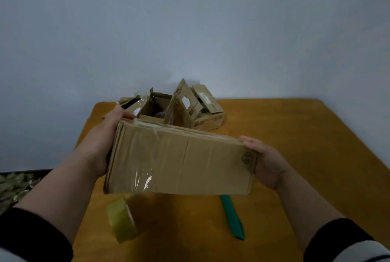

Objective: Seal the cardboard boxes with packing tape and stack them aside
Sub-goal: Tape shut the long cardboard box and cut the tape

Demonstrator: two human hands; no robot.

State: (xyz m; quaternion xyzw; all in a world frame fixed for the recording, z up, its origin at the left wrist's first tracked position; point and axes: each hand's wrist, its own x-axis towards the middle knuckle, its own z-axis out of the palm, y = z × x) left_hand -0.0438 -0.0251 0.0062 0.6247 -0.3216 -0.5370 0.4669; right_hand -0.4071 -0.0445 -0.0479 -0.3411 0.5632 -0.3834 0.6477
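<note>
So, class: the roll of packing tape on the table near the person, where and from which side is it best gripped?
Grip the tape roll across its flat faces, coming from above. It appears to stand on its edge on the table, leaving both faces exposed and the top of the rim free.

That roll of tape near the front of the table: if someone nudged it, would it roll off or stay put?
The tape roll seems to stand on its edge on the orange table, so a nudge would probably set it rolling or tip it flat. It looks light, likely easy to knock. The table's near left edge is close, so it might go over.
</note>
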